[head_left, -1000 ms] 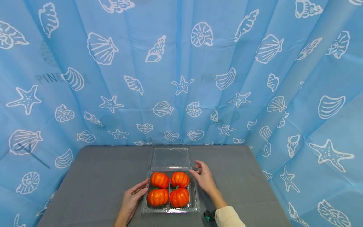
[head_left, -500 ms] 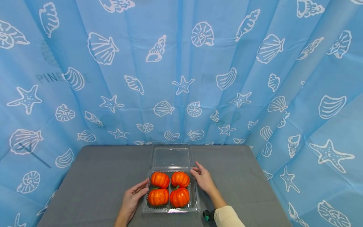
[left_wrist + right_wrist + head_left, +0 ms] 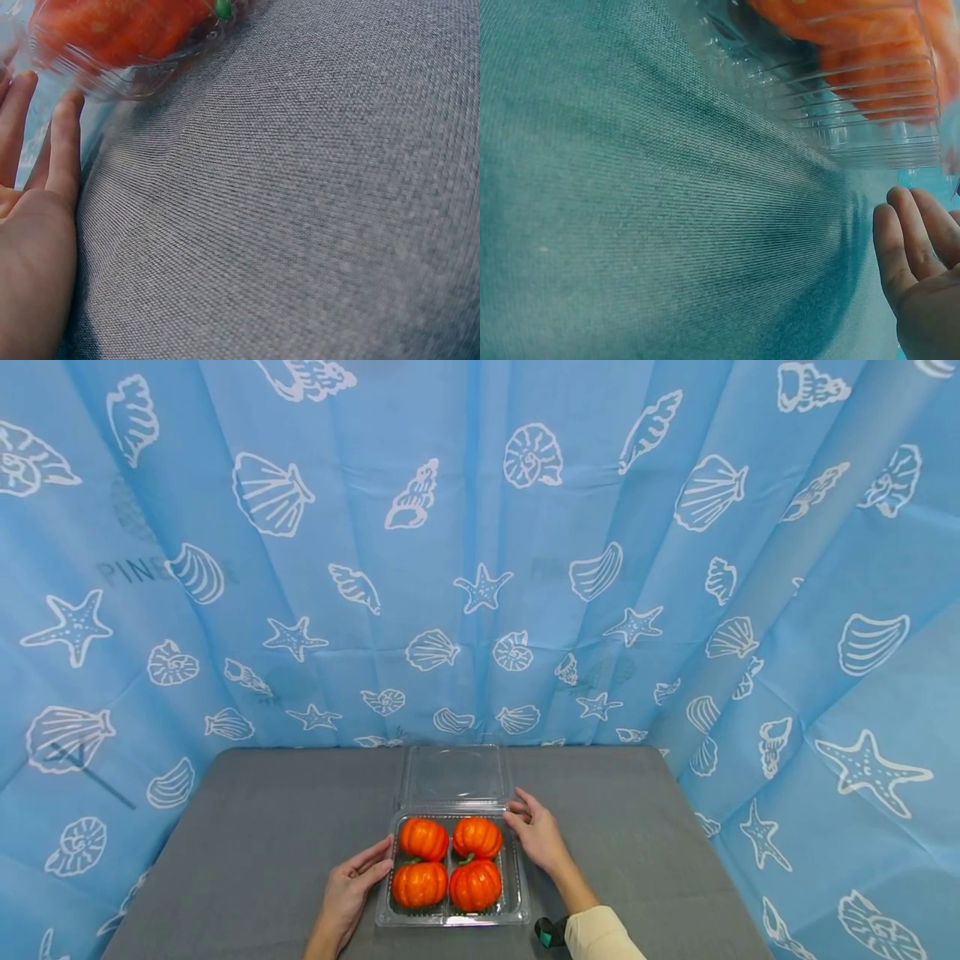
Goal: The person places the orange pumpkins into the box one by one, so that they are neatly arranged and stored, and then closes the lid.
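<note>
A clear plastic clamshell container (image 3: pixel 515 893) lies with its lid (image 3: pixel 455 774) folded back toward the curtain. Inside it sit several orange mini pumpkins (image 3: pixel 419 884) with green stems, arranged two by two. At the container's left side is my left hand (image 3: pixel 347 893), its fingers extended and the thumb against the wall. My right hand (image 3: pixel 542 839) is at the back right corner, near the hinge, with thumb and fingertips by the rim. In the right wrist view, its fingers (image 3: pixel 920 238) look fairly straight beside the ribbed wall; whether they touch it is unclear.
A grey cloth-covered table (image 3: pixel 285 810) carries the container near its front edge. Blue curtains (image 3: pixel 480 527) printed with white seashells rise behind it and at both sides. A dark strap (image 3: pixel 551 932) circles the right wrist by a cream sleeve (image 3: pixel 603 935).
The lid's outline and reflections have changed slightly, as if it has tilted a little. Both hands and the pumpkins stay almost in place, while the head view shifts slightly.
</note>
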The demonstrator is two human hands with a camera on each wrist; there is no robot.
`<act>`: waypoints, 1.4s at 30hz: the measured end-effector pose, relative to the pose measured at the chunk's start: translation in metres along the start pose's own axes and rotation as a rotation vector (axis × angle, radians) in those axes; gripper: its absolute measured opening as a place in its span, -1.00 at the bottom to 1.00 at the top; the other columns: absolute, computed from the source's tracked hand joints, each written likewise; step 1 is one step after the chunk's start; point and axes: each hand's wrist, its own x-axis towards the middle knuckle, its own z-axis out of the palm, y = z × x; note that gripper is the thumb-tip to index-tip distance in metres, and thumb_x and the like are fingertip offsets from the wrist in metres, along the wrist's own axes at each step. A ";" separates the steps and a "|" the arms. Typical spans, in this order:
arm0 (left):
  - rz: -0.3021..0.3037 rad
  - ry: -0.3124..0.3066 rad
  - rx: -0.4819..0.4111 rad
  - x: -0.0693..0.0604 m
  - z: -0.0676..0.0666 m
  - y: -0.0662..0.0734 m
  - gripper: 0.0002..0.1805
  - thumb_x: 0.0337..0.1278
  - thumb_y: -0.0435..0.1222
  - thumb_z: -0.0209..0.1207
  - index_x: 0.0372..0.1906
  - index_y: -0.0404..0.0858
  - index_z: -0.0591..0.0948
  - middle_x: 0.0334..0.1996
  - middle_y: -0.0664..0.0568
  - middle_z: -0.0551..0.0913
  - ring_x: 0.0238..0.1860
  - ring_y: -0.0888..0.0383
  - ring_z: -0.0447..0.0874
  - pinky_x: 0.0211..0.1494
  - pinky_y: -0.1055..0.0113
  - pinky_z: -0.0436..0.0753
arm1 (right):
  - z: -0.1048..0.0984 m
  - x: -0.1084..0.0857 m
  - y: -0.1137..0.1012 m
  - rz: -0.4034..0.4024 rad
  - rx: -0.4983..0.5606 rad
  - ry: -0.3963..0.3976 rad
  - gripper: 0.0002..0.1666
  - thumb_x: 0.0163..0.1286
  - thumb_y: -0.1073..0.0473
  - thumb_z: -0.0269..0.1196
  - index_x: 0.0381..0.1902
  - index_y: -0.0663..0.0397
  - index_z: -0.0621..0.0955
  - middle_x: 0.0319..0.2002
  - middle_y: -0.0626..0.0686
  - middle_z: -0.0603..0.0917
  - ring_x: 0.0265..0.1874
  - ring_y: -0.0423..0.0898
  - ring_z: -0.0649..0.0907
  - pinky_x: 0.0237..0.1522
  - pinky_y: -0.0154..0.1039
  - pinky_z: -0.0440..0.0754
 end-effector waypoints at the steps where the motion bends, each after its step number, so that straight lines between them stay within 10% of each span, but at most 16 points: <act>1: 0.000 -0.001 -0.001 0.000 0.000 0.000 -0.39 0.12 -0.39 0.41 0.29 -0.49 0.55 -0.01 0.27 0.79 0.06 0.42 0.73 0.11 0.55 0.66 | 0.000 0.000 0.000 0.001 0.007 0.005 -0.32 0.47 0.21 0.28 0.45 0.33 0.38 0.14 0.30 0.71 0.00 0.12 0.76 -0.03 -0.16 0.76; 10: 0.053 -0.043 -0.010 0.000 -0.002 -0.001 -0.39 0.17 -0.40 0.37 0.30 -0.57 0.50 0.03 0.23 0.78 0.06 0.43 0.73 0.09 0.55 0.67 | 0.000 0.002 0.000 -0.070 0.095 0.031 -0.25 0.36 0.38 0.33 0.45 0.30 0.33 0.18 0.38 0.66 -0.06 0.20 0.78 -0.17 -0.45 0.68; 21: -0.010 0.007 0.036 0.001 -0.001 0.001 -0.35 0.11 -0.32 0.44 0.31 -0.44 0.55 0.05 0.26 0.77 0.05 0.46 0.71 0.08 0.56 0.67 | -0.006 0.005 -0.005 -0.065 -0.011 -0.014 -0.16 0.38 0.35 0.32 0.55 0.10 0.27 0.19 0.27 0.65 -0.03 0.14 0.78 -0.09 -0.13 0.78; 42: 0.011 0.020 0.064 0.000 -0.001 -0.001 -0.39 0.13 -0.34 0.42 0.30 -0.41 0.57 0.01 0.35 0.77 0.05 0.50 0.69 0.08 0.60 0.64 | -0.020 -0.013 -0.050 -0.020 0.170 -0.008 -0.46 0.39 0.22 0.36 0.24 0.27 0.45 0.23 0.35 0.65 0.07 0.23 0.71 0.00 -0.17 0.74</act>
